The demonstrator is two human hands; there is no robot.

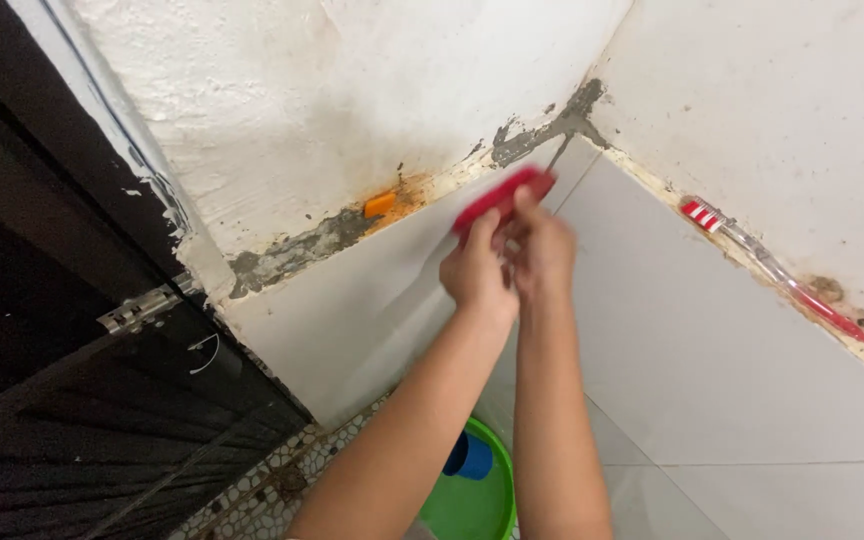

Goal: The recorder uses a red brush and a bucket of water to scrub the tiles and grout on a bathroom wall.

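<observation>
Both hands up at the wall corner: left hand (474, 272) and right hand (542, 250) each closed in a grip on a flat red plastic piece (504, 197), blurred, maybe a small brush or soap-dish lid, held just off the white tile (712, 350) near the ledge. Looks light, stiff, likely slick when wet, so best pinched across its long edges, fingers on both sides. Red toothbrush (777, 270) and orange soap bit (380, 203) lie on the ledge; green bucket (482, 500) below.
</observation>
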